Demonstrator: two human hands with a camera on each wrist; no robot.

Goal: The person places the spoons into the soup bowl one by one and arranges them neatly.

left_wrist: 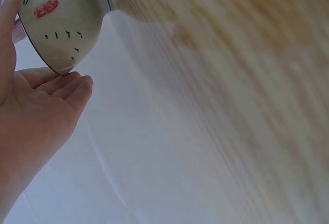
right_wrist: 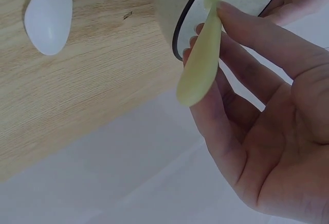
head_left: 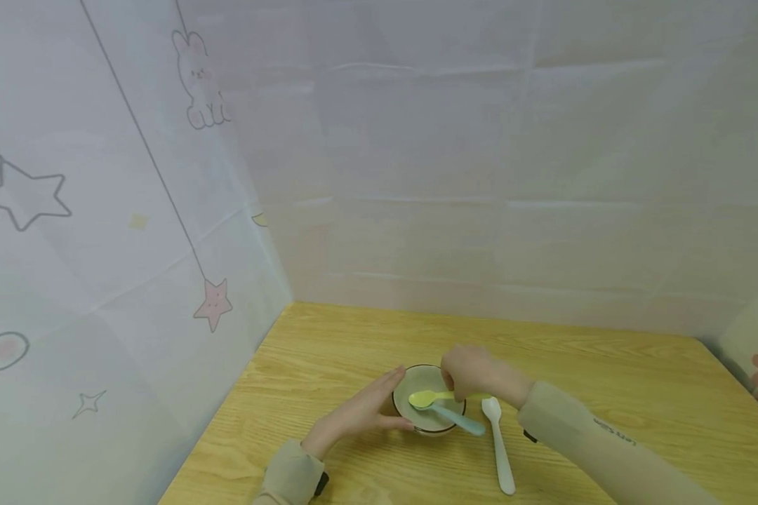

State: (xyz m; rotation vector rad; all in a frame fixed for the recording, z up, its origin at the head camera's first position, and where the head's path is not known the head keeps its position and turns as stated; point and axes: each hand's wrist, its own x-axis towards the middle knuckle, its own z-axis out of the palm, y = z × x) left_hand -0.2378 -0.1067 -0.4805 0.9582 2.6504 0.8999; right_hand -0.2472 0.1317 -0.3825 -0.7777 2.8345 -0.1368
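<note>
A pale bowl point(head_left: 428, 428) with a dark rim stands on the table. My left hand point(head_left: 360, 414) holds its left side, fingers along the far rim and thumb at the near side. In the left wrist view the bowl's painted outside point(left_wrist: 67, 23) shows red and green marks. My right hand point(head_left: 476, 372) pinches the handle of a yellow spoon point(right_wrist: 200, 70) between thumb and fingers, over the bowl's right rim. The yellow spoon's head is inside the bowl, over a light blue spoon point(head_left: 461, 420) whose handle leans out across the near right rim.
A white spoon point(head_left: 500, 449) lies on the wooden table point(head_left: 354, 337) to the right of the bowl, its head toward the right wrist. Behind the table hangs a pale sheet point(head_left: 417, 175); another with printed drawings point(head_left: 101, 245) rises at the left.
</note>
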